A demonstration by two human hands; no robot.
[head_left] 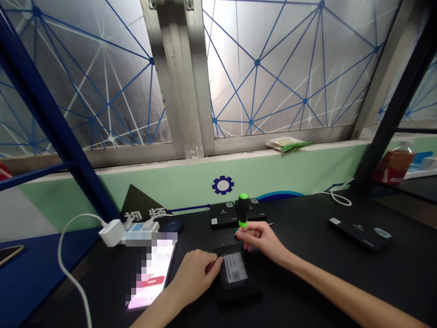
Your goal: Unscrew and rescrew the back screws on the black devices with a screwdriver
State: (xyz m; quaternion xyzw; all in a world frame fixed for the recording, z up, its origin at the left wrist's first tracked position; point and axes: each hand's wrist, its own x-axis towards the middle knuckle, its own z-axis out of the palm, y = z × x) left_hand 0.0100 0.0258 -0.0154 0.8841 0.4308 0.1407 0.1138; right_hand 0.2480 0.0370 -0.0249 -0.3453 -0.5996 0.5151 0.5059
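Observation:
A black device with a white label (235, 268) lies on the black table in front of me. My left hand (200, 272) rests at its left edge, thumb and curled fingers pressed against the casing. Beyond the device's far right corner, my right hand (257, 237) has its fingers pinched near the base of an upright screwdriver (243, 208) with a black and green handle. The screwdriver's tip is hidden behind the fingers. Two flat black boxes (223, 214) lie just behind it.
A lit phone (153, 273) lies left of my left hand. Behind it are a power strip (141, 231) with a white charger (112, 232) and a dark mouse (173, 225). Another black box (360, 233) is at the right. A snack packet (288, 144) sits on the window ledge.

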